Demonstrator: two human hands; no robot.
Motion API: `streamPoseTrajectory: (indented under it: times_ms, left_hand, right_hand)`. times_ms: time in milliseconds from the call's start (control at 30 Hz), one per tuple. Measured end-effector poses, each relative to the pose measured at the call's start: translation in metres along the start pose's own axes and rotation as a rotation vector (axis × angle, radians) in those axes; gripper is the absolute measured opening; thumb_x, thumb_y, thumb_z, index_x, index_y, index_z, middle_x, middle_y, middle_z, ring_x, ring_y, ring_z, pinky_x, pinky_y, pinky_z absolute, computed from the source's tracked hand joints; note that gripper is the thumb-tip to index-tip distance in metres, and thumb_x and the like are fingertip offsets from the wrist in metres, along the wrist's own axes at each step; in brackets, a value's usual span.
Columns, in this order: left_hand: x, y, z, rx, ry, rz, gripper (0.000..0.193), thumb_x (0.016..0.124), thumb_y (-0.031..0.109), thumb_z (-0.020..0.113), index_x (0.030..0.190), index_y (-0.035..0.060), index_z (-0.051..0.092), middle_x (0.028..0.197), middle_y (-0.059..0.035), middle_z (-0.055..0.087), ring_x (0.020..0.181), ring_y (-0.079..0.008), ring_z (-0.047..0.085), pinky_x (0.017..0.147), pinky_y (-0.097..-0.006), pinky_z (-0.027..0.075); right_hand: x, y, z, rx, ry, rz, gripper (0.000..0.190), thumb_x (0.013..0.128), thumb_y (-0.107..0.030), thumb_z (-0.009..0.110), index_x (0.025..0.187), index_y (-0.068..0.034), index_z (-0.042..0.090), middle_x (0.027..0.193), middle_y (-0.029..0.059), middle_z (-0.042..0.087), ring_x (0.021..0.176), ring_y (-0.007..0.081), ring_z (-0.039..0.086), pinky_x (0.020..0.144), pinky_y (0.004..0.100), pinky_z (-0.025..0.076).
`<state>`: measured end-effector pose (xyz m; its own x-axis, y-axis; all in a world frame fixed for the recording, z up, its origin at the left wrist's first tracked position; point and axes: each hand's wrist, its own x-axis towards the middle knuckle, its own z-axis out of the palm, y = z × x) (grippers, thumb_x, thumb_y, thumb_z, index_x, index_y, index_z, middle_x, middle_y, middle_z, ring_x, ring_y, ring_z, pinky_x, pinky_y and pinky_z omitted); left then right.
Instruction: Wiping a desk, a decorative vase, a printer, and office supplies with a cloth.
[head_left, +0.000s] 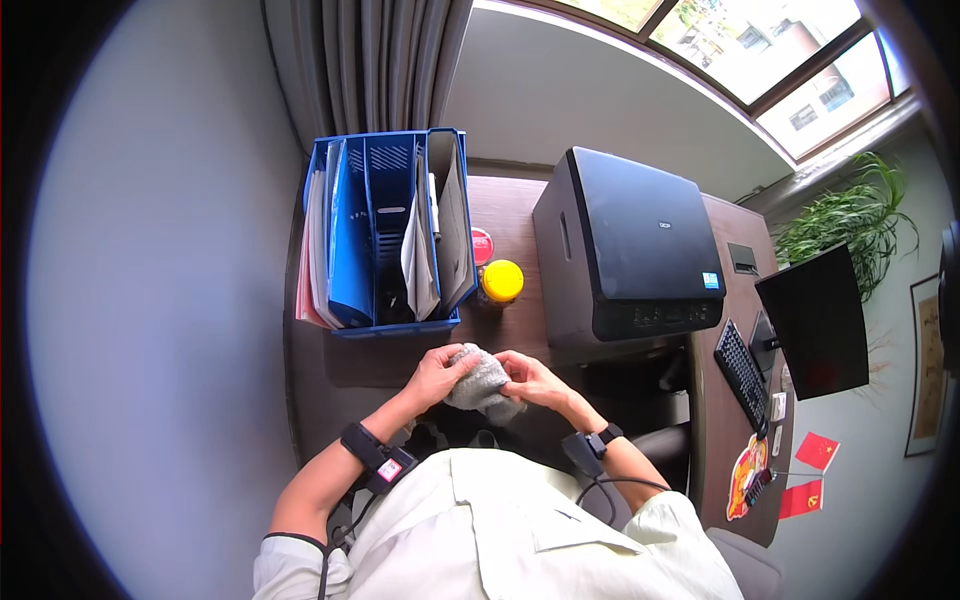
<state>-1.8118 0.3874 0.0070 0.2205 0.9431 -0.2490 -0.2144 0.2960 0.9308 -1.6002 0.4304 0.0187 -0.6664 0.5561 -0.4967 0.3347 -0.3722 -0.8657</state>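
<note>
A crumpled grey cloth (480, 381) is held between my two hands, just in front of my body at the near edge of the desk. My left hand (437, 375) pinches its upper left part with thumb and fingers. On its right side, my right hand (531, 379) grips the fabric between thumb and fingertips. Beyond the hands stand a jar with a yellow lid (502, 280) and a container with a red lid (481, 245), both beside a blue plastic file organizer (397, 330) that holds folders and papers.
A black printer (649, 232) stands right of the jars. Farther right, the side desk carries a keyboard (741, 367), a monitor (817, 322), a mouse and small red flags (802, 498). A green plant (847, 217) is behind the monitor. Grey curtains (382, 67) hang behind the organizer.
</note>
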Motion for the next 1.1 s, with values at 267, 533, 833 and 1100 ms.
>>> streamPoseTrajectory:
  times_ms: [267,533,833,1100]
  left_hand:
    - [0.026,-0.001,0.031,-0.064,0.069,0.069,0.018,0.089,0.021,0.057,0.090,0.0028,0.060,0.078,0.0026,0.058,0.072,-0.0041,0.051,0.065,-0.0224,0.044]
    - [0.087,-0.007,0.075,-0.207,0.182,0.057,0.018,0.091,0.016,0.054,0.101,0.0015,0.059,0.088,0.0012,0.061,0.079,-0.0051,0.056,0.072,-0.0210,0.046]
    - [0.168,-0.006,0.133,-0.475,0.280,0.144,0.024,0.093,0.016,0.049,0.108,-0.0002,0.057,0.096,0.0016,0.058,0.083,-0.0031,0.050,0.075,-0.0201,0.041]
    - [0.210,-0.008,0.146,-0.357,0.432,0.014,0.054,0.093,0.030,0.046,0.129,-0.0090,0.037,0.131,-0.0149,0.045,0.124,-0.0191,0.039,0.103,-0.0263,0.028]
  right_hand:
    - [-0.022,-0.031,-0.048,-0.400,0.053,-0.139,0.047,0.080,-0.006,0.059,0.125,-0.008,0.044,0.090,0.0059,0.057,0.082,0.0132,0.058,0.078,0.0281,0.048]
    - [-0.057,-0.095,-0.167,-0.122,0.080,-0.309,0.032,0.087,-0.004,0.056,0.119,-0.002,0.050,0.089,0.0037,0.059,0.083,0.0112,0.058,0.074,0.0241,0.049]
    - [-0.026,-0.105,-0.303,-0.230,0.496,-0.568,0.025,0.088,-0.008,0.057,0.113,-0.002,0.055,0.090,0.0033,0.059,0.083,0.0098,0.058,0.076,0.0220,0.048]
    - [-0.001,-0.103,-0.338,-0.768,0.599,-0.555,0.033,0.087,-0.012,0.057,0.119,-0.007,0.050,0.102,0.0056,0.052,0.093,0.0155,0.051,0.083,0.0272,0.042]
